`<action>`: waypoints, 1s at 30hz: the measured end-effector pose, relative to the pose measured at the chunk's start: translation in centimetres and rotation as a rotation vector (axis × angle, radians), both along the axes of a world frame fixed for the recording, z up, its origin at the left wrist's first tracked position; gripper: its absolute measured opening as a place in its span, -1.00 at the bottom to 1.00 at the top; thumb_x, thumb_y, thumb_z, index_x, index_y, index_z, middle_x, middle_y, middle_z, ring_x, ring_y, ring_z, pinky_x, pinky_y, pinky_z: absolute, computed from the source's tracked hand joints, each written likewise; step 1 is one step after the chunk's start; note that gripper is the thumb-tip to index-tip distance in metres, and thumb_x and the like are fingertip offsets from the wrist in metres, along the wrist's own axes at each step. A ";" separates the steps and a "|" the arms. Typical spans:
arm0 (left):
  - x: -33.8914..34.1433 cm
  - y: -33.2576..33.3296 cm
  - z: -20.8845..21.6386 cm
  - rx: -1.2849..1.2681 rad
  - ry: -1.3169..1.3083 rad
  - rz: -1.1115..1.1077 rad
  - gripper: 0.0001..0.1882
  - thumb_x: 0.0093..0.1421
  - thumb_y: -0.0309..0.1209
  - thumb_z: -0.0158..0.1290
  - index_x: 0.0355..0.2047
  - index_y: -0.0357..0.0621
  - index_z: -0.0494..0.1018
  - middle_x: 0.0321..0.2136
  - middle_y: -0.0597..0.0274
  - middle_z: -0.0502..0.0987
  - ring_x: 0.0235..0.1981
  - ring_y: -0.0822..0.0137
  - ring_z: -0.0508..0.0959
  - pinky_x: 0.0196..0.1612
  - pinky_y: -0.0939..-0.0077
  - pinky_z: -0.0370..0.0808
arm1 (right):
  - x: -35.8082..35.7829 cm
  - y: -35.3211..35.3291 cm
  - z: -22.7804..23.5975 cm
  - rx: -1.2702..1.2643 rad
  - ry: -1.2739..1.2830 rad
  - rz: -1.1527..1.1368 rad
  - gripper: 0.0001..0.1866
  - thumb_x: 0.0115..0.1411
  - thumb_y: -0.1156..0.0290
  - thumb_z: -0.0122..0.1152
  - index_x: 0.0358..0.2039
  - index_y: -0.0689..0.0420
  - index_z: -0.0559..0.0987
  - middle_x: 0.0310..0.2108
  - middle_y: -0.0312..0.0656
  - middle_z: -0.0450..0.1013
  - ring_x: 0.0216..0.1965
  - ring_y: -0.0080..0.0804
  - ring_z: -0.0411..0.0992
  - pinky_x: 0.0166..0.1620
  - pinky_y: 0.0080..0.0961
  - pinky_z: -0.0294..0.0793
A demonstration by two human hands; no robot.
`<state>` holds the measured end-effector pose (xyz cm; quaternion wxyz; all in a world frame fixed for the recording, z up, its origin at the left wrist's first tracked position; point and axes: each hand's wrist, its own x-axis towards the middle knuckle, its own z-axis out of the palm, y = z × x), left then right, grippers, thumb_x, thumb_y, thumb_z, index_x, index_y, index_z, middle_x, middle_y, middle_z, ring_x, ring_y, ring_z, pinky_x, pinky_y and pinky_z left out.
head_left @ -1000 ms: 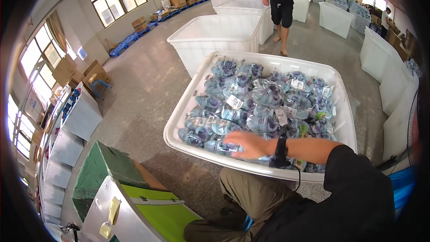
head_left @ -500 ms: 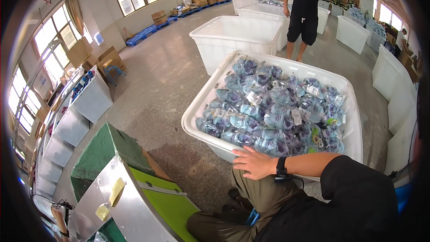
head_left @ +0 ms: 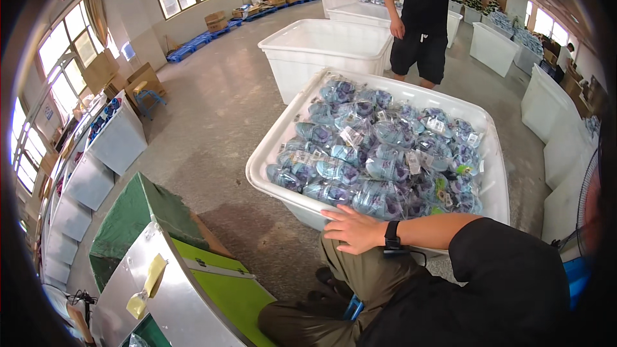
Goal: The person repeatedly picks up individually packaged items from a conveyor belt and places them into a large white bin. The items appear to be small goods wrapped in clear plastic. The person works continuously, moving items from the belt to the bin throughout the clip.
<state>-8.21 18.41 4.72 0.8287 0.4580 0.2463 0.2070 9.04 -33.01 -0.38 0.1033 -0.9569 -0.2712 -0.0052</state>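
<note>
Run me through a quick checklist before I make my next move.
1. Right hand free: ok; fingers spread, nothing visibly held.
2. Right hand clear of the white tub: cannot tell; contact at its near side is unclear.
3. Left hand free: cannot tell; it is out of view.
4. Bagged goods inside the tub: ok.
5. Space beyond the tub free of people: not ok; a person stands past its far rim.
</note>
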 end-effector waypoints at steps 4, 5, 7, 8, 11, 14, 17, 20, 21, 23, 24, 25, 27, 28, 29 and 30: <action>-0.3 1.2 -1.3 0.003 0.001 -0.017 -0.78 0.48 -0.41 0.02 0.06 -0.08 0.56 -0.32 0.20 0.66 -0.39 0.25 0.60 -0.23 0.30 0.59 | 0.0 -0.1 -0.3 0.009 0.002 0.003 -0.54 0.30 0.12 0.34 0.15 0.00 0.61 0.24 -0.26 0.44 0.65 -0.09 -0.10 0.55 0.37 0.00; -0.3 1.6 -1.9 -0.031 -0.039 -0.021 -0.77 0.49 -0.40 0.01 0.07 -0.08 0.56 -0.31 0.20 0.67 -0.38 0.25 0.60 -0.22 0.30 0.58 | 0.1 -0.1 -0.5 0.008 0.000 0.003 -0.55 0.30 0.13 0.34 0.15 0.00 0.61 0.23 -0.26 0.44 0.65 -0.09 -0.11 0.55 0.38 0.00; -0.3 2.6 -3.5 -0.101 -0.116 -0.035 -0.75 0.51 -0.38 0.00 0.09 -0.08 0.57 -0.29 0.21 0.69 -0.37 0.24 0.61 -0.22 0.30 0.58 | 0.1 -0.1 -0.7 0.027 -0.008 0.005 -0.55 0.29 0.15 0.35 0.14 0.00 0.61 0.22 -0.26 0.44 0.65 -0.08 -0.11 0.55 0.39 -0.02; -0.4 3.1 -4.2 -0.096 -0.125 -0.049 -0.75 0.52 -0.37 -0.01 0.09 -0.08 0.57 -0.28 0.21 0.69 -0.36 0.25 0.61 -0.22 0.30 0.58 | 0.1 -0.1 -0.8 0.033 -0.012 0.005 -0.56 0.28 0.15 0.35 0.14 0.00 0.61 0.22 -0.27 0.44 0.65 -0.08 -0.11 0.56 0.39 -0.03; -0.5 4.4 -5.8 -0.092 -0.155 -0.072 -0.74 0.53 -0.36 -0.03 0.10 -0.08 0.58 -0.27 0.21 0.70 -0.35 0.26 0.62 -0.21 0.31 0.58 | 0.2 -0.2 -1.1 0.060 0.001 0.007 -0.56 0.28 0.17 0.36 0.13 0.01 0.61 0.22 -0.26 0.44 0.65 -0.06 -0.12 0.56 0.41 -0.05; -0.3 4.5 -5.8 -0.078 -0.159 -0.045 -0.74 0.52 -0.38 -0.02 0.10 -0.09 0.57 -0.30 0.21 0.70 -0.36 0.28 0.62 -0.21 0.35 0.58 | 0.2 -0.2 -1.0 0.069 -0.002 0.009 -0.57 0.28 0.17 0.35 0.12 0.02 0.61 0.21 -0.26 0.44 0.65 -0.04 -0.13 0.56 0.41 -0.04; 0.0 3.3 -4.3 0.016 -0.099 0.018 -0.75 0.49 -0.41 0.00 0.08 -0.12 0.56 -0.34 0.20 0.68 -0.41 0.31 0.61 -0.27 0.42 0.58 | 0.1 -0.2 -0.8 0.082 0.005 0.010 -0.57 0.28 0.18 0.35 0.12 0.03 0.62 0.21 -0.26 0.44 0.65 -0.05 -0.13 0.56 0.42 -0.05; 0.2 1.6 -2.2 0.112 -0.055 0.052 -0.77 0.45 -0.44 0.03 0.06 -0.16 0.55 -0.38 0.19 0.65 -0.46 0.33 0.59 -0.35 0.48 0.57 | 0.1 -0.2 -0.8 0.085 0.006 0.007 -0.56 0.28 0.18 0.35 0.13 0.03 0.62 0.21 -0.26 0.45 0.65 -0.05 -0.13 0.56 0.43 -0.05; 0.3 1.1 -1.7 0.124 -0.054 0.053 -0.77 0.44 -0.45 0.03 0.05 -0.17 0.55 -0.39 0.19 0.65 -0.47 0.34 0.59 -0.36 0.49 0.56 | 0.1 -0.2 -0.8 0.082 0.007 0.006 -0.56 0.28 0.18 0.35 0.13 0.03 0.62 0.22 -0.26 0.45 0.65 -0.05 -0.13 0.56 0.43 -0.05; 0.5 0.5 -1.0 0.115 -0.064 0.052 -0.78 0.43 -0.47 0.04 0.04 -0.18 0.54 -0.40 0.19 0.64 -0.48 0.35 0.58 -0.38 0.49 0.57 | 0.1 -0.1 -1.0 0.079 0.011 0.004 -0.56 0.28 0.19 0.35 0.14 0.03 0.62 0.22 -0.26 0.45 0.65 -0.05 -0.13 0.57 0.43 -0.05; 0.6 0.3 -0.9 0.093 -0.075 0.049 -0.78 0.43 -0.47 0.04 0.03 -0.18 0.54 -0.40 0.19 0.64 -0.48 0.35 0.58 -0.37 0.48 0.57 | 0.2 -0.1 -1.1 0.079 0.012 0.002 -0.56 0.28 0.19 0.35 0.14 0.03 0.63 0.22 -0.26 0.45 0.65 -0.05 -0.13 0.56 0.43 -0.05; 0.6 0.2 -0.9 0.072 -0.086 0.046 -0.79 0.43 -0.47 0.05 0.03 -0.19 0.54 -0.40 0.19 0.64 -0.48 0.36 0.58 -0.37 0.48 0.58 | 0.2 -0.1 -1.1 0.080 0.014 0.000 -0.56 0.28 0.19 0.35 0.13 0.03 0.63 0.22 -0.25 0.45 0.65 -0.05 -0.12 0.56 0.43 -0.05; 0.6 0.3 -0.9 0.066 -0.085 0.044 -0.79 0.42 -0.48 0.05 0.02 -0.18 0.54 -0.41 0.19 0.63 -0.47 0.36 0.58 -0.36 0.46 0.58 | 0.2 -0.1 -1.2 0.082 0.012 -0.001 -0.56 0.28 0.19 0.35 0.13 0.03 0.63 0.21 -0.25 0.45 0.65 -0.05 -0.12 0.56 0.44 -0.05; 0.6 0.4 -0.9 0.062 -0.084 0.042 -0.79 0.42 -0.49 0.05 0.02 -0.18 0.54 -0.41 0.19 0.63 -0.47 0.37 0.58 -0.36 0.46 0.59 | 0.2 -0.1 -1.2 0.083 0.007 -0.001 -0.56 0.28 0.19 0.35 0.13 0.03 0.63 0.21 -0.25 0.45 0.65 -0.05 -0.11 0.56 0.44 -0.05; 0.6 0.5 -0.9 0.078 -0.069 0.041 -0.79 0.42 -0.49 0.05 0.03 -0.17 0.54 -0.41 0.19 0.63 -0.46 0.36 0.58 -0.36 0.45 0.59 | 0.2 -0.1 -1.2 0.083 0.003 -0.001 -0.56 0.28 0.19 0.35 0.13 0.03 0.63 0.21 -0.25 0.45 0.65 -0.05 -0.11 0.56 0.44 -0.05; 0.6 0.6 -0.9 0.093 -0.055 0.041 -0.78 0.42 -0.49 0.05 0.04 -0.16 0.54 -0.41 0.18 0.63 -0.45 0.36 0.58 -0.35 0.44 0.59 | 0.2 -0.1 -1.2 0.084 0.004 0.002 -0.56 0.28 0.19 0.35 0.14 0.03 0.63 0.20 -0.26 0.45 0.65 -0.06 -0.11 0.56 0.44 -0.05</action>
